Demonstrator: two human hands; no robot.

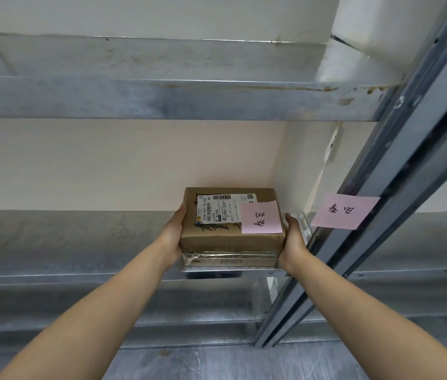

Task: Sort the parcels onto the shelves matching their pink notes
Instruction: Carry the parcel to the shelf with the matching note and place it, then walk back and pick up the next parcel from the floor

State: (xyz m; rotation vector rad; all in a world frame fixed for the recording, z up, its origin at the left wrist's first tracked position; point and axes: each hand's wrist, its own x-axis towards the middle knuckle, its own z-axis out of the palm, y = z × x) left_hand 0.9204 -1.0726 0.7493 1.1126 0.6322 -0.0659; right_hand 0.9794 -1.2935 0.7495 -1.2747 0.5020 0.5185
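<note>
Light: even, soft, moderately bright, source unseen | Shadows: faint one lying under the parcel (232, 229) | Glare: tape glinting on its front | Edges: upright post (381, 204) leaning, corners blurring | Centre: sharp

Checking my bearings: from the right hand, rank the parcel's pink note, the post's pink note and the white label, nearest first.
From the right hand:
1. Parcel's pink note, just left of it.
2. Post's pink note, up to its right.
3. White label, farther left on the parcel.
</note>
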